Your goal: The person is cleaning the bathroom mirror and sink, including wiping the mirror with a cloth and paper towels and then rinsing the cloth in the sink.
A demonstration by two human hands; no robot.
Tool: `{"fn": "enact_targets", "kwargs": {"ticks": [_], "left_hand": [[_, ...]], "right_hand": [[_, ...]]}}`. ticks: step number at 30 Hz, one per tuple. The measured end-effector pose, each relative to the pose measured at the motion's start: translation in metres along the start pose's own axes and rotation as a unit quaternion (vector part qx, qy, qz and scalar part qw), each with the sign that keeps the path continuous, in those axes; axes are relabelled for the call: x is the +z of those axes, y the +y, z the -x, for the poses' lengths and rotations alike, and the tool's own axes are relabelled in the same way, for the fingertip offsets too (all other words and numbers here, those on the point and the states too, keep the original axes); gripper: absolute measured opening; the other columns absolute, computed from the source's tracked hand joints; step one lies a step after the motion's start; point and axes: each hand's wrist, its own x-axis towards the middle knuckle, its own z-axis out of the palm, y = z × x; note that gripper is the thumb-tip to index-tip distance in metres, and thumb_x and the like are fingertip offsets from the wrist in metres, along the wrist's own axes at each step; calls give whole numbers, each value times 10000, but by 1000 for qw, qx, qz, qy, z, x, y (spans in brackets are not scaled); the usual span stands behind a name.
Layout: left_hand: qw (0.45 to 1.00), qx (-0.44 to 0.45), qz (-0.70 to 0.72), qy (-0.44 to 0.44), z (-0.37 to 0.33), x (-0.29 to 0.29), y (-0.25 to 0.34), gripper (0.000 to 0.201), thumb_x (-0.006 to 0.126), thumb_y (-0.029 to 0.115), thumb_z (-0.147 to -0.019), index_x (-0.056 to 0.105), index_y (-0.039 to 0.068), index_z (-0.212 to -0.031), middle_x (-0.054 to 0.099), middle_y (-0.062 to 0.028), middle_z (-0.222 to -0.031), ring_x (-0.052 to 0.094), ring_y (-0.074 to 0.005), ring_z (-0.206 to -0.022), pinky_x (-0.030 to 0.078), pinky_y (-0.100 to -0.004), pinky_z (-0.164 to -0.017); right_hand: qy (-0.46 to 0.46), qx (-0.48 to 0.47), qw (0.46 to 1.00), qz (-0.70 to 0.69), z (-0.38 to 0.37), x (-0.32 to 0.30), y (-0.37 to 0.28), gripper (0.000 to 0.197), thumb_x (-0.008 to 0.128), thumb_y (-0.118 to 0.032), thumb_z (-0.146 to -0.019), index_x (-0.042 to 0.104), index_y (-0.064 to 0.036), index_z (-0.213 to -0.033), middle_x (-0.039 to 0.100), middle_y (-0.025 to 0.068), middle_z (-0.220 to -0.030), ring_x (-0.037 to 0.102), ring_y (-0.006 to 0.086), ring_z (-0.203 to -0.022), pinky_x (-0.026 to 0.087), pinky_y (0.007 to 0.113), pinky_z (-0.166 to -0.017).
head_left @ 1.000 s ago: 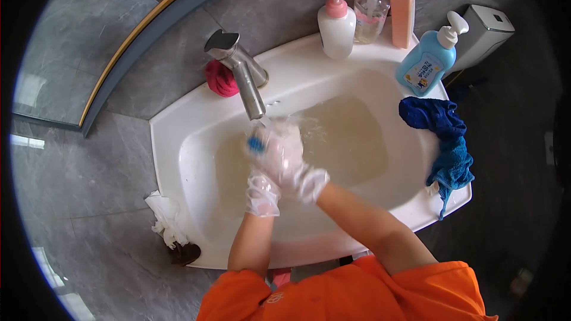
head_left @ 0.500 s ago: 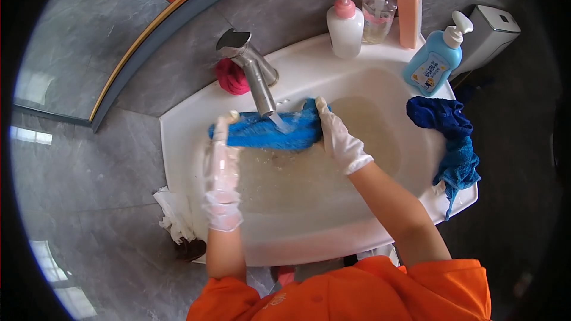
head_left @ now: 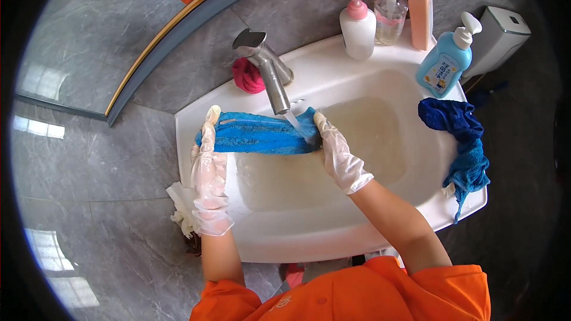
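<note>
Between my two gloved hands a wet blue towel (head_left: 262, 134) is stretched out over the white washbasin (head_left: 285, 244). My left hand (head_left: 209, 142), in a thin whitish glove, is closed on the towel's left end. At the other end my right hand (head_left: 338, 148) grips it, the thumb on top and most fingers hidden beneath. From the metal faucet (head_left: 272, 77) a stream of water (head_left: 294, 123) runs onto the towel near its right end. Cloudy water (head_left: 279, 187) stands in the bowl below.
A red cloth (head_left: 247, 76) lies by the faucet's base. Along the back right rim stand a white pump bottle (head_left: 358, 32), a clear one (head_left: 389, 21), an orange one (head_left: 420, 15) and a blue one (head_left: 445, 62). Blue cloths (head_left: 467, 160) hang over the right rim.
My left hand has moved left, pulling the towel longer and flatter. The running water now lands nearer its right end. The whole view has shifted slightly.
</note>
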Motion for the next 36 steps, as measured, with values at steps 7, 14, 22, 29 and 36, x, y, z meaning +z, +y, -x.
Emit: {"fn": "enact_targets", "kwargs": {"ticks": [7,14,22,29,36], "left_hand": [[974,-72,202,-78,-8,10,-66,482,474,303,-938,411,-4,-1304,510,-121,-1232,484,-222,-1144,383,-397,-1003],[942,-217,173,-186,-12,49,-134,411,610,170,-869,464,25,-1225,539,-90,-1170,517,-222,-1093,428,-426,-945],[957,-199,179,-113,-23,60,-72,323,590,-7,-830,521,18,-1145,580,-102,-1073,562,-219,-1014,443,-413,-923],[959,-101,239,-111,7,32,-45,406,538,-63,-827,474,-3,-1223,527,-131,-1177,499,-242,-1122,382,-391,-1016],[950,-87,298,-38,-3,-7,-67,432,582,260,-883,472,42,-1238,567,-110,-1120,558,-235,-1027,439,-406,-950]], "right_hand": [[50,-116,990,-62,33,-33,-38,406,510,-475,-887,581,-119,-1069,595,6,-894,530,102,-812,434,251,-718],[80,-123,977,-156,71,-51,-99,396,495,-453,-905,590,-92,-1034,610,26,-880,580,145,-770,474,270,-745],[141,-7,983,-114,43,-67,-73,431,563,-423,-873,559,-56,-1098,579,62,-1038,567,155,-898,483,273,-757],[-55,202,970,-123,0,19,-24,501,593,-440,-842,527,-37,-1133,589,86,-1036,592,188,-874,516,328,-747],[-144,118,972,-142,15,66,-9,389,507,-422,-873,594,-50,-946,638,87,-845,628,176,-721,542,342,-617]]}}
